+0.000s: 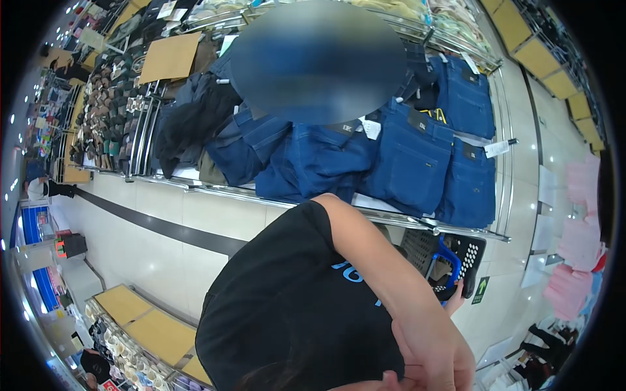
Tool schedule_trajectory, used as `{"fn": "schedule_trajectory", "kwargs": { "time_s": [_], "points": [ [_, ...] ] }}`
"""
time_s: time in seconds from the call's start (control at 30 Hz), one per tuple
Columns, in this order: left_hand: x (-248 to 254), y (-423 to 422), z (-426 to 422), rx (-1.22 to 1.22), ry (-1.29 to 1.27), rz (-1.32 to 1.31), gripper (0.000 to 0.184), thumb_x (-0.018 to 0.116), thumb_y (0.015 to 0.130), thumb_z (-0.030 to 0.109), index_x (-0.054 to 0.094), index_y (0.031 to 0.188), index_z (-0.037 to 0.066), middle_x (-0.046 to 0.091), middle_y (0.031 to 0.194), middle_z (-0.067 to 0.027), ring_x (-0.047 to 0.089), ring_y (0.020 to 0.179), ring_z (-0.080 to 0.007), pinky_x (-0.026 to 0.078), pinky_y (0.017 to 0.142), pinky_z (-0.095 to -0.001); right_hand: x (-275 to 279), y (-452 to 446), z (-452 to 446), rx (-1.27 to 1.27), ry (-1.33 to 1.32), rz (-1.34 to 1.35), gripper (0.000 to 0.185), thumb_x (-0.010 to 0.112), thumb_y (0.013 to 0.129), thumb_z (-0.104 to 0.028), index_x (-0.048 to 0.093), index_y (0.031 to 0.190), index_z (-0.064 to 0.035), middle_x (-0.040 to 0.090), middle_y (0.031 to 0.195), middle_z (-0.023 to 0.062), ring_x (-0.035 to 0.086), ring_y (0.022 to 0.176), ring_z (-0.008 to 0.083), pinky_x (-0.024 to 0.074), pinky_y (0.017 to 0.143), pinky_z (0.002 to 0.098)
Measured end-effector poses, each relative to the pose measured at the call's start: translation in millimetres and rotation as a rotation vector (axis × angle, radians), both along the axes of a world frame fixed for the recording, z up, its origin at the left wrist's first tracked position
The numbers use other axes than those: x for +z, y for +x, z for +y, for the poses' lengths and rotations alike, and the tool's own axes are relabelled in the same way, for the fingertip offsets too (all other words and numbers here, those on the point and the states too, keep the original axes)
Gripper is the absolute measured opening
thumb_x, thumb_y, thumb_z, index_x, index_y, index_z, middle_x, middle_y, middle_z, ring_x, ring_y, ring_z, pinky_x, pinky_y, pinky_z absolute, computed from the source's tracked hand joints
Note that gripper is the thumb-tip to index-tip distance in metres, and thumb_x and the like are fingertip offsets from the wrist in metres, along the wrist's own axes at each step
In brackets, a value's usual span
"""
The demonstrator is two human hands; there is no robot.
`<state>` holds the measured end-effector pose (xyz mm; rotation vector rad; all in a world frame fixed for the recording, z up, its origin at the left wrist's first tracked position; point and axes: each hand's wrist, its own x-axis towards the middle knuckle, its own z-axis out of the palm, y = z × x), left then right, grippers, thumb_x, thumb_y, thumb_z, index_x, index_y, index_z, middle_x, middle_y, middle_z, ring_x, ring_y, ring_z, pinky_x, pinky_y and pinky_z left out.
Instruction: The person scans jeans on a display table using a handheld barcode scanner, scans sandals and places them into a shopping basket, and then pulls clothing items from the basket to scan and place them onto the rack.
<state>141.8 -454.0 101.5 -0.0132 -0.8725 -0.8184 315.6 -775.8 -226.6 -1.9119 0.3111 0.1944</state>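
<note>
My left arm, in a black short sleeve, bends across the lower part of the head view. At the bottom edge, my left hand (440,365) is close to the camera with its fingers curled in; what they hold, if anything, is hidden. Beyond the forearm, my right hand (456,297) shows only in part, its fingers closed at the edge of a black perforated shopping basket (471,257) with a blue handle. In front of me, folded blue jeans (411,153) with tags lie on a metal-railed display table (385,218). A blurred oval covers the table's middle.
Dark crumpled clothes (186,127) lie at the table's left, beside a cardboard sheet (171,57). Racks of shoes (107,111) stand further left. Pink garments (577,241) hang at the right. A person (42,186) is at the far left. Wooden-topped shelving (147,326) stands lower left.
</note>
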Motion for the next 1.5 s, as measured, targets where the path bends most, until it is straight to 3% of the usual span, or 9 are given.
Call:
{"fn": "schedule_trajectory", "kwargs": {
  "time_s": [0.37,0.5,0.57,0.73,0.8,0.93,1.0,1.13,1.5],
  "points": [
    [-12,-30,16,0.0,0.017,-0.163,0.045,0.057,0.093,0.022,0.04,0.127,-0.001,0.059,0.082,-0.005,0.054,0.063,-0.0079,0.04,0.053,-0.0164,-25,-9,-27,0.125,0.147,0.186,0.021,0.065,0.086,-0.026,0.061,0.09,-0.0057,0.057,0.082,0.0006,0.052,0.081,0.0109,0.0397,0.08,0.0266],
    [-34,-18,52,0.456,0.253,-0.609,0.018,0.06,0.088,0.021,0.059,0.081,0.004,0.061,0.074,-0.0023,0.057,0.065,-0.0118,0.043,0.053,-0.0249,-39,-8,-30,0.099,0.055,0.097,0.028,0.068,0.082,-0.027,0.063,0.095,-0.0031,0.061,0.086,0.0031,0.055,0.082,0.0141,0.0412,0.08,0.0284],
    [-47,-15,76,0.657,0.388,-0.396,0.023,0.06,0.089,0.024,0.062,0.084,0.002,0.061,0.067,-0.0037,0.056,0.057,-0.0123,0.042,0.051,-0.026,-46,-10,-26,0.043,0.023,0.034,0.028,0.069,0.081,-0.026,0.063,0.096,-0.0021,0.061,0.087,0.0038,0.056,0.082,0.0148,0.0418,0.08,0.0286],
    [-220,23,118,1.975,1.844,-0.259,0.01,0.06,0.081,0.014,0.062,0.087,0.007,0.063,0.079,-0.0109,0.062,0.074,-0.0302,0.049,0.063,-0.0377,-41,-9,-22,0.026,0.077,0.01,0.03,0.068,0.081,-0.027,0.063,0.097,-0.0016,0.062,0.088,0.0041,0.056,0.083,0.0144,0.0414,0.079,0.0278],
    [-301,6,137,1.942,2.072,-0.162,0.011,0.062,0.077,0.011,0.062,0.087,0.008,0.061,0.085,-0.0098,0.06,0.086,-0.0297,0.047,0.072,-0.0377,-41,-9,-21,0.019,0.059,0.01,0.03,0.068,0.081,-0.027,0.063,0.097,-0.0018,0.062,0.088,0.0042,0.055,0.083,0.0144,0.0413,0.079,0.0277],
    [-337,-56,149,2.257,2.376,-0.038,0.022,0.069,0.071,0.015,0.062,0.092,0.01,0.054,0.105,-0.0119,0.049,0.104,-0.0328,0.037,0.088,-0.0438,-41,-8,-25,0.056,0.065,0.055,0.03,0.068,0.081,-0.026,0.063,0.098,-0.0015,0.062,0.089,0.005,0.056,0.084,0.0153,0.0412,0.08,0.0274],
    [-338,-79,153,2.197,2.5,0.166,0.049,0.073,0.069,0.025,0.056,0.112,0.008,0.044,0.123,-0.0206,0.039,0.118,-0.0396,0.03,0.098,-0.0489,-38,-13,-20,0.075,0.065,0.035,0.03,0.068,0.081,-0.024,0.063,0.099,-0.001,0.062,0.091,0.0047,0.056,0.085,0.0152,0.0414,0.081,0.0277],
    [-359,-89,159,2.099,2.658,0.104,0.061,0.071,0.073,0.035,0.051,0.122,0.005,0.031,0.137,-0.0319,0.031,0.125,-0.0465,0.025,0.103,-0.0517,-35,-26,-7,0.107,0.026,0.055,0.031,0.069,0.08,-0.022,0.063,0.101,-0.0006,0.061,0.093,0.0044,0.055,0.087,0.015,0.042,0.082,0.0288],
    [-389,-83,170,2.085,2.642,0.022,0.064,0.067,0.077,0.038,0.043,0.124,0.002,0.029,0.139,-0.0314,0.03,0.129,-0.04,0.023,0.107,-0.048,-32,-110,37,0.287,-0.073,-0.056,0.04,0.07,0.081,-0.023,0.061,0.109,0.0034,0.062,0.104,0.0093,0.056,0.095,0.0197,0.0403,0.09,0.0316]
  ]
}}
